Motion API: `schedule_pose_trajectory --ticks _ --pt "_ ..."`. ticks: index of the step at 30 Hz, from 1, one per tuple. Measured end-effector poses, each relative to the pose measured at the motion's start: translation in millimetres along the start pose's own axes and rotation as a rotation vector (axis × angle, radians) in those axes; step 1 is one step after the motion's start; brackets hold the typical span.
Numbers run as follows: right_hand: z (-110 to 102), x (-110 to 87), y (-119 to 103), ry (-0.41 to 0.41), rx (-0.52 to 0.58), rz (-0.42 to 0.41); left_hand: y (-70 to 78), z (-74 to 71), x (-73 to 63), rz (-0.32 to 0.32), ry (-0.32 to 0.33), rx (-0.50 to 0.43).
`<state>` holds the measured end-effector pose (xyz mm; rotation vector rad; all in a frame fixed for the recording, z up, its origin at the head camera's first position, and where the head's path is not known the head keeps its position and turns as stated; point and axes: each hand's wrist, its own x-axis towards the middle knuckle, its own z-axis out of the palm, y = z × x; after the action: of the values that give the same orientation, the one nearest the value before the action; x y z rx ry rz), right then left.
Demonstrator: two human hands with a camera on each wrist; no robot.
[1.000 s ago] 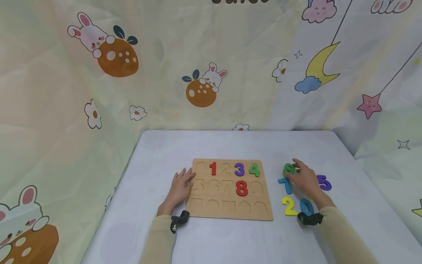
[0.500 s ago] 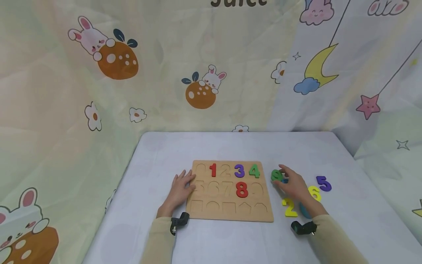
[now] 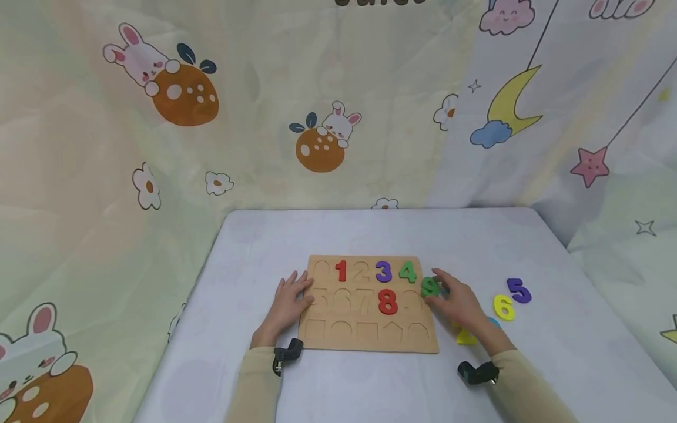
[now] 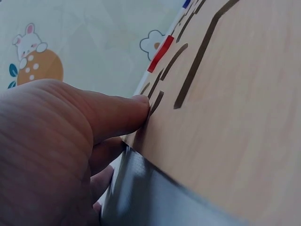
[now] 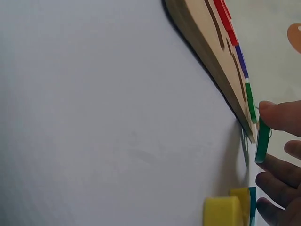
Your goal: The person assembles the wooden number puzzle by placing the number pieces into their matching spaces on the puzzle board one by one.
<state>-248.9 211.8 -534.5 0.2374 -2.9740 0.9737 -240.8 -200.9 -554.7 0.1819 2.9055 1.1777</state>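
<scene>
In the head view we see the right hand (image 3: 459, 302) with its grip closed on a green number 9 (image 3: 429, 289), pinched between thumb and fingers over the right edge of a light-brown wooden board (image 3: 328, 315), near the green number 4 (image 3: 407, 272); whether the 9 touches the board, we cannot tell. The left hand (image 3: 285, 302) has its grip loose, fingers extended, touching the board's left edge. A red number 1 (image 3: 341, 271), a purple number 3 (image 3: 384, 271) and a red number 8 (image 3: 388, 302) also sit on the board. On the white table (image 3: 370, 382) to the right, we find a purple number 5 (image 3: 520, 291) and a yellow number 6 (image 3: 497, 307). In the left wrist view, the thumb rests on the board's edge. In the right wrist view, we see the 9 edge-on, the thumb at its top and a finger below.
</scene>
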Motion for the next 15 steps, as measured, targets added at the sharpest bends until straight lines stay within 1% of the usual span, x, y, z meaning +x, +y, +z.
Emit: schedule_pose_trajectory --ticks 2,6,11,15 --pt "1 -1.9 -4 -0.004 0.006 -0.009 0.2 -1.0 0.6 -0.005 -0.002 0.007" --pt "4 -4.7 -8 -0.006 0.015 -0.027 -0.2 -1.9 1.6 0.000 0.015 0.004" --pt "9 -8.7 -11 -0.009 0.016 -0.020 -1.9 -1.4 3.1 -0.012 0.007 -0.001" --pt "14 -12.4 -13 -0.004 0.034 -0.043 -3.4 0.0 2.6 -0.019 0.005 -0.007"
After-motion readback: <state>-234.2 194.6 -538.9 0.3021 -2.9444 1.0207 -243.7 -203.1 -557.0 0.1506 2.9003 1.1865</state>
